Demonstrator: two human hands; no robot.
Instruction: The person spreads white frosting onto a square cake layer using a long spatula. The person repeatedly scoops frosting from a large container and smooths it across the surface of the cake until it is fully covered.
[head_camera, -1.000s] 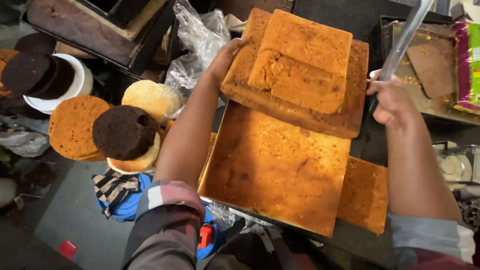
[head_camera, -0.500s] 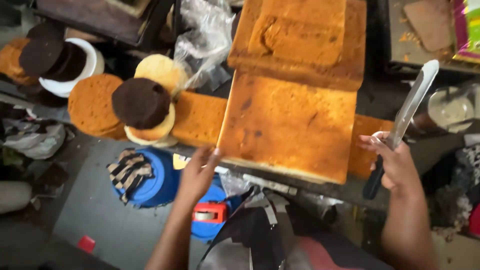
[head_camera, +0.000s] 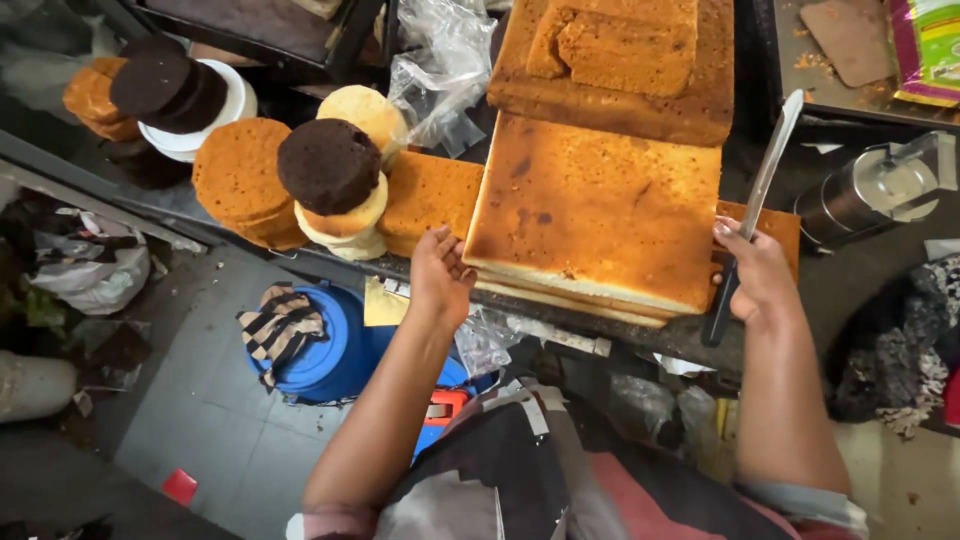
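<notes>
Left hand (head_camera: 440, 275) has drawn closer to the large square sponge slab (head_camera: 595, 205) at the counter's near edge, fingers loosely spread; right hand (head_camera: 755, 270) grips a long knife (head_camera: 755, 195), whose blade could gouge the slab if swung carelessly.

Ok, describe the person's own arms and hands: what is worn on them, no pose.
Both forearms are bare, and the left hand and right hand wear no gloves. No rings or watch show. The sleeves are pushed up toward the elbows, patterned in pink, grey and dark patches with pale cuffs.
</notes>
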